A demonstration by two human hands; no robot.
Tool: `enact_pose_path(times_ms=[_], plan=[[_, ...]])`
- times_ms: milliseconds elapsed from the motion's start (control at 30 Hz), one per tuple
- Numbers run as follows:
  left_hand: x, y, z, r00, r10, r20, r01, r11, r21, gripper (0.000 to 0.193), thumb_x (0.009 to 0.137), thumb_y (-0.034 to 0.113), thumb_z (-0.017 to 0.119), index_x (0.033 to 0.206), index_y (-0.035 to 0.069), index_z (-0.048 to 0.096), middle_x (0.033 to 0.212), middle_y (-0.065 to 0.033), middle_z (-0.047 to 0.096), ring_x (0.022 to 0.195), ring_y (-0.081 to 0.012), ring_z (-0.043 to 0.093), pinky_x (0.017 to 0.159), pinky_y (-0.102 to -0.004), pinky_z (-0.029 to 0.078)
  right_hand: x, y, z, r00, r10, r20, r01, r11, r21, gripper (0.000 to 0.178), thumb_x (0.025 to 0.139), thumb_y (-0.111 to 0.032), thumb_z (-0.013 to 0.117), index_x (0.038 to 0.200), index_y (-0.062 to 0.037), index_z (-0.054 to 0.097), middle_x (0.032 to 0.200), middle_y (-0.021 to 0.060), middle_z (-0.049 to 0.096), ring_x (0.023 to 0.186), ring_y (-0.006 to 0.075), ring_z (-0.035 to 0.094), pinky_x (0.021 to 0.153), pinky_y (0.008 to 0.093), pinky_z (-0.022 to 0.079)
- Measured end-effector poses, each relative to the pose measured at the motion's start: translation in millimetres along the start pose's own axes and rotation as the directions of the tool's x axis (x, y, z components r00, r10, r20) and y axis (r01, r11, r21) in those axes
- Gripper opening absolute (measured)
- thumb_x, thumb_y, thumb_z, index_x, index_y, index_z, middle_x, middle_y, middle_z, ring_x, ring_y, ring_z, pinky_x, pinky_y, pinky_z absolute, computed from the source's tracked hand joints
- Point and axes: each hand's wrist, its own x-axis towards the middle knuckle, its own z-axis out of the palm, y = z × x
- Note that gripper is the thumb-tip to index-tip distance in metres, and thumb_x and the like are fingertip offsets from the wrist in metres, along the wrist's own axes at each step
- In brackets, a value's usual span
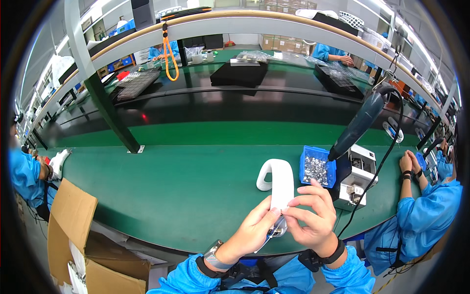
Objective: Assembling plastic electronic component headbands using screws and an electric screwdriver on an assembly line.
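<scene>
A white, hook-shaped plastic housing [282, 183] with a curled upper end is held over the near edge of the green bench. My left hand [254, 224] grips its lower part from the left, thumb along the front. At the housing's lower end my right hand [312, 215] pinches with thumb and forefinger, the other fingers raised. What sits in that pinch is too small to make out. Below the fingers shows an opened end with a thin pale wire. Just beyond my right hand is a blue bin [318, 169] of small metal parts.
A dark electric screwdriver [360, 122] hangs by its cable over the bin. Beside it stands a white-and-metal boxy device [360, 169]. An open cardboard box [73, 210] is at lower left. A shelf post [112, 112] rises from the bench [196, 186]. Co-workers in blue sit at both sides.
</scene>
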Motion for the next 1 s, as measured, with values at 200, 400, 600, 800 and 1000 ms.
enact_pose_path(times_ms=[200, 400, 600, 800, 1000], plan=[[-1, 0, -2, 0.998, -0.058, -0.002, 0.058, 0.996, 0.067, 0.041, 0.106, 0.015, 0.038, 0.143, -0.003, 0.040, 0.129, -0.0088, 0.055, 0.115, -0.0144, 0.054, 0.099, -0.0311, 0.044, 1, -9, -2, 0.996, 0.084, -0.003, -0.084, 0.994, -0.070, 0.018, 0.062, -0.005, 0.076, 0.077, -0.0128, 0.069, 0.088, 0.0017, 0.066, 0.100, 0.0293, 0.063, 0.104, 0.0575, 0.041], [-5, 6, 8, 0.994, -0.029, -0.103, 0.039, 0.995, 0.095, 0.038, 0.104, 0.014, 0.041, 0.138, -0.003, 0.047, 0.122, -0.0069, 0.060, 0.109, -0.0116, 0.056, 0.094, -0.0286, 0.046, 0, -18, -5, 0.996, 0.090, 0.010, -0.086, 0.976, -0.198, 0.019, 0.061, -0.007, 0.076, 0.077, -0.0127, 0.068, 0.095, 0.0035, 0.064, 0.104, 0.0296, 0.061, 0.104, 0.0610, 0.040], [3, 6, 2, 0.995, -0.070, -0.075, 0.076, 0.993, 0.089, 0.035, 0.104, 0.015, 0.044, 0.133, -0.003, 0.051, 0.114, -0.0067, 0.063, 0.102, -0.0115, 0.059, 0.090, -0.0275, 0.048, -4, -11, -3, 0.997, 0.077, -0.012, -0.078, 0.981, -0.178, 0.019, 0.061, -0.010, 0.078, 0.078, -0.0130, 0.069, 0.095, 0.0033, 0.064, 0.104, 0.0297, 0.061, 0.103, 0.0600, 0.041], [7, 14, 6, 0.974, -0.224, -0.009, 0.225, 0.974, 0.031, 0.029, 0.104, 0.017, 0.045, 0.124, -0.002, 0.055, 0.093, -0.0121, 0.069, 0.077, -0.0161, 0.067, 0.072, -0.0291, 0.055, 10, 47, -37, 0.925, 0.084, -0.371, -0.099, 0.995, -0.021, 0.079, 0.095, -0.052, 0.054, 0.144, 0.0056, 0.034, 0.146, 0.0225, 0.036, 0.138, 0.0356, 0.034, 0.115, 0.0460, 0.026], [7, 12, 10, 0.981, -0.191, -0.016, 0.192, 0.974, 0.117, 0.032, 0.105, 0.018, 0.041, 0.122, -0.005, 0.053, 0.092, -0.0155, 0.068, 0.077, -0.0185, 0.069, 0.070, -0.0300, 0.057, 68, 135, -75, 0.872, 0.425, -0.242, -0.193, 0.753, 0.629, 0.051, 0.105, -0.029, 0.044, 0.145, 0.0025, 0.038, 0.135, 0.0154, 0.054, 0.121, 0.0229, 0.055, 0.106, 0.0344, 0.041]])
